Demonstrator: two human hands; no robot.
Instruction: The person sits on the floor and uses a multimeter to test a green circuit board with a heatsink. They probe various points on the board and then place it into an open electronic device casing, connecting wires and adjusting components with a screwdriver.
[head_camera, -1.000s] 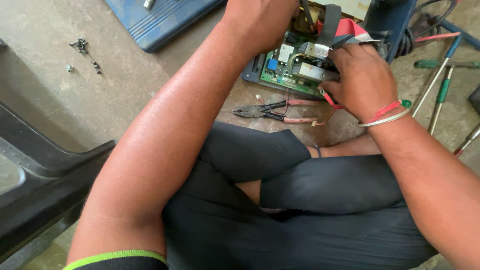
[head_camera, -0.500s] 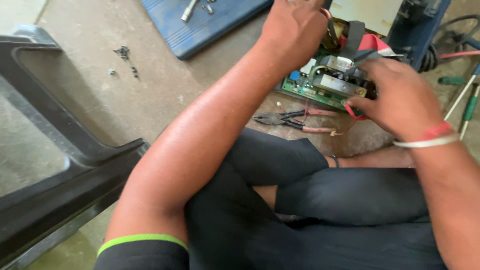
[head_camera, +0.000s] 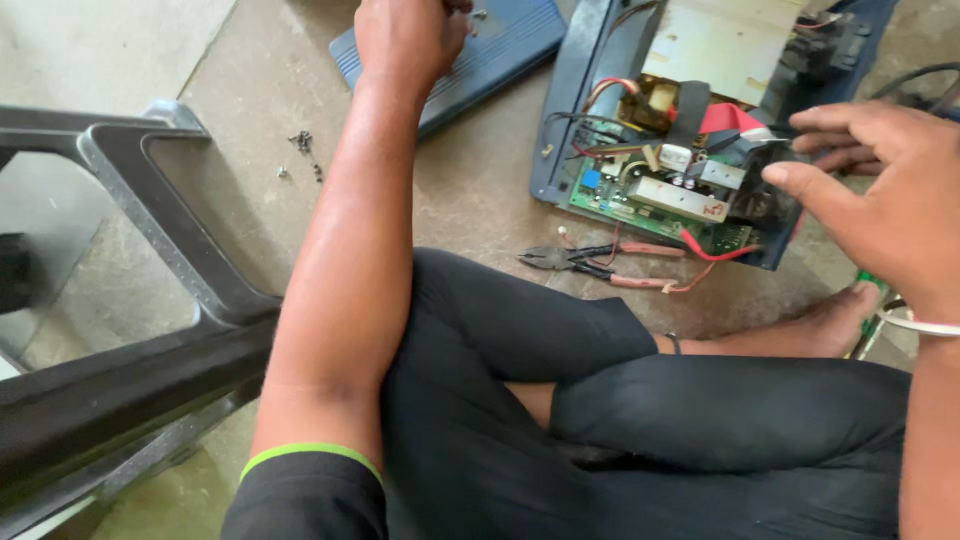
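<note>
Two hands: both off the board now
Left hand (head_camera: 405, 35): clenched, moved from the circuit board to over the blue cover (head_camera: 480, 50)
Right hand (head_camera: 880, 190): fingers spread, grasping nothing, lifted just right of the circuit board (head_camera: 650, 205)
Circuit board: exposed in opened blue case (head_camera: 560, 130) on the floor
Pliers (head_camera: 590, 265): lying near the knee, untouched

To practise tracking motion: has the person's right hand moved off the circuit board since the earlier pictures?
Yes. The right hand has lifted off the circuit board and now hangs to its right, fingers spread, holding nothing.
</note>
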